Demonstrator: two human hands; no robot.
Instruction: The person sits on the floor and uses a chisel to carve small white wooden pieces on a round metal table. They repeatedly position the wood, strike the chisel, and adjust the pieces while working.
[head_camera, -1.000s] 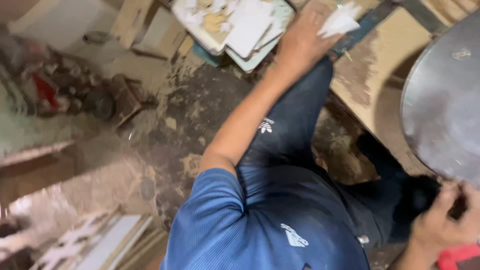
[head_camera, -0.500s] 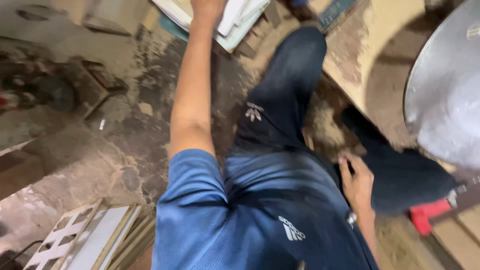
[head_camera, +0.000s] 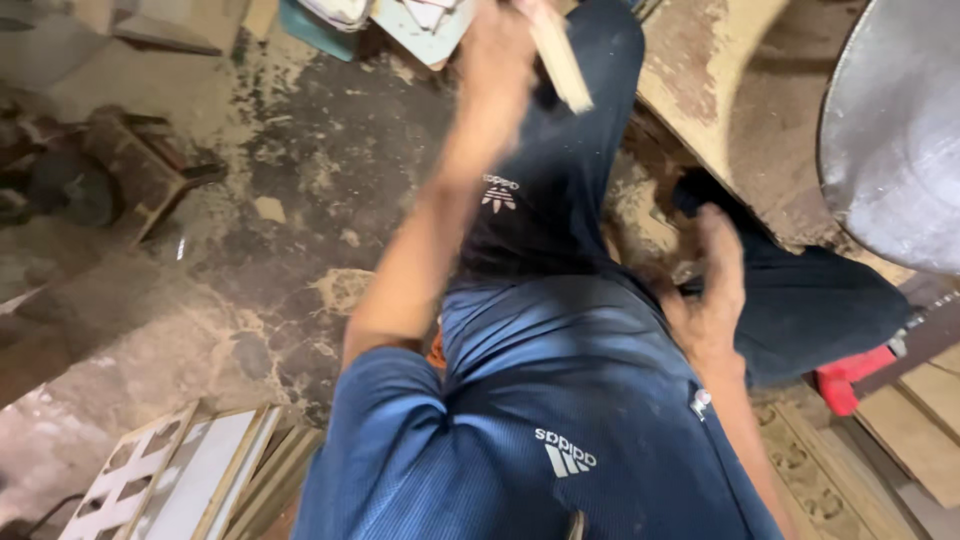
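Sawdust floor (head_camera: 300, 200) w/ lattice panels (head_camera: 170, 480)

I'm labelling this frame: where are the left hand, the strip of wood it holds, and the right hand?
left hand (head_camera: 497, 62): head view, on the blurred back of the hand.
strip of wood (head_camera: 562, 62): head view, mid-length of the pale strip.
right hand (head_camera: 712, 290): head view, on the palm.

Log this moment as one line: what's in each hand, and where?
left hand: raised, grip shut on wood strip | right hand: open, empty, beside knee | floor: sawdust-covered | image: motion-blurred
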